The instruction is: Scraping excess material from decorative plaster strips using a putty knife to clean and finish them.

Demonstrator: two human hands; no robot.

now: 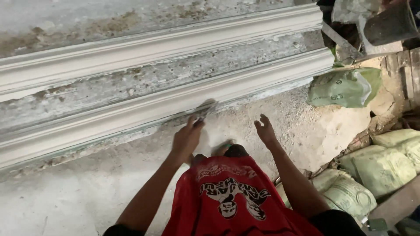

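Your left hand [187, 139] is closed around the handle of a small flat-bladed tool [204, 110], most likely a scraper or trowel; the blade is blurred, so its exact kind is hard to tell. The blade tip lies against the lower edge of the near white moulding [131, 114], right where that long strip meets the dusty ground [65, 192].

Your right hand [265, 130] is open, fingers loosely spread, palm turned inward. It holds nothing and hangs above the ground, near the moulding but apart from it.

A second white moulding [144, 48] runs parallel to the first, farther from you. Between the two lies a rough, stained grey slab surface [144, 78].

You wear a red shirt [236, 196] with a black-and-white print, seen from above at the bottom of the view.

To your right, a pale green sack [345, 87] lies crumpled just beside the end of the near moulding. More filled greenish sacks [376, 168] are stacked at the right edge, well apart from your hands. A dark bucket-like vessel [389, 24] sits in the top right corner, partly cut off.
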